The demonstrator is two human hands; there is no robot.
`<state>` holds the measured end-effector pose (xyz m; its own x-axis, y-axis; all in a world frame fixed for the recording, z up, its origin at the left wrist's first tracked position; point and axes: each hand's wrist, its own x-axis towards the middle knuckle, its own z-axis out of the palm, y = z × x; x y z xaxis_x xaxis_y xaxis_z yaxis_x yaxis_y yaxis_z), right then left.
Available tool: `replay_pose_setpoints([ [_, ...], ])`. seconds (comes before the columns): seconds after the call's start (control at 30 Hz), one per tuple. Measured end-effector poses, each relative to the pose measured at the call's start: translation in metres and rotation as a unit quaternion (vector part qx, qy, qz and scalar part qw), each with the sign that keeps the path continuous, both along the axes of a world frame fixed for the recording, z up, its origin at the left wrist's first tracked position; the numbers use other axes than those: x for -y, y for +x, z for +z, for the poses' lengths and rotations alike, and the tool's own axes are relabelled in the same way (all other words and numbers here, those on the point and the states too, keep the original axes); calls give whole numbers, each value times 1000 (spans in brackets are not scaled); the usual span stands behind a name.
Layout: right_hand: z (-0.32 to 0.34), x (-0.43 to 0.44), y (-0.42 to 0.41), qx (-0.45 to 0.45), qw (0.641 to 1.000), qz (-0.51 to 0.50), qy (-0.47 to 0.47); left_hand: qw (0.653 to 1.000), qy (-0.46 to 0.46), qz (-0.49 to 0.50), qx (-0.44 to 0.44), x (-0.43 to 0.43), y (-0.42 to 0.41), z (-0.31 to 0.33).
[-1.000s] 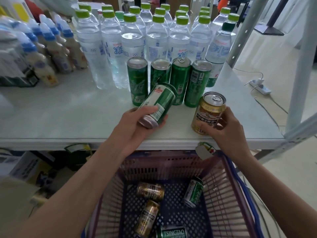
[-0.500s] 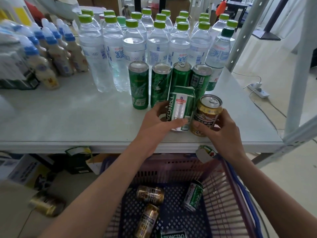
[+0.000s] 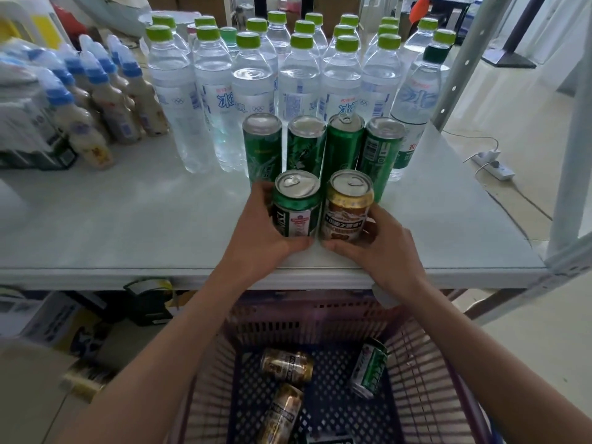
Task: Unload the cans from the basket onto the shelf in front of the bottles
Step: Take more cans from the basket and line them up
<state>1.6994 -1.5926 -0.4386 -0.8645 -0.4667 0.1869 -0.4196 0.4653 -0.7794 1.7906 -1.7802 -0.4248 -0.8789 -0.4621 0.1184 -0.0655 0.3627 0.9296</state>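
Observation:
My left hand (image 3: pixel 261 237) grips a short green Tsingtao can (image 3: pixel 296 205), upright on the white shelf (image 3: pixel 128 219). Beside it, touching, stands a gold can (image 3: pixel 347 206) held by my right hand (image 3: pixel 381 248). Behind them a row of several tall green cans (image 3: pixel 320 145) stands in front of the clear water bottles (image 3: pixel 288 68) with green caps. Below the shelf edge the purple basket (image 3: pixel 426 363) holds two gold cans (image 3: pixel 286 363), a green can (image 3: pixel 368 368) and part of another at the bottom edge.
Small beige drink bottles with blue caps (image 3: pixel 105 91) crowd the shelf's left back. A grey shelf post (image 3: pixel 461 56) rises at the right. A power strip (image 3: pixel 490 163) lies on the floor beyond. Boxes (image 3: pixel 54 318) sit under the shelf at left.
My left hand turned the green can from tilted to upright and set it down beside the gold can. My right hand moved the gold can left and stood it on the shelf.

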Motion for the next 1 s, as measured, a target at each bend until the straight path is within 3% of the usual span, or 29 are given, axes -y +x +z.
replay_pose_setpoints([
  [0.17,-4,18,-1,35,999,18,4,1000,-13,26,6,21,2,-8],
  [0.47,-11,46,-3,-11,998,68,15,998,32,58,10,41,0,-20],
  [1.0,-15,64,-13,-49,997,16,56,997,37,60,22,44,0,-12],
])
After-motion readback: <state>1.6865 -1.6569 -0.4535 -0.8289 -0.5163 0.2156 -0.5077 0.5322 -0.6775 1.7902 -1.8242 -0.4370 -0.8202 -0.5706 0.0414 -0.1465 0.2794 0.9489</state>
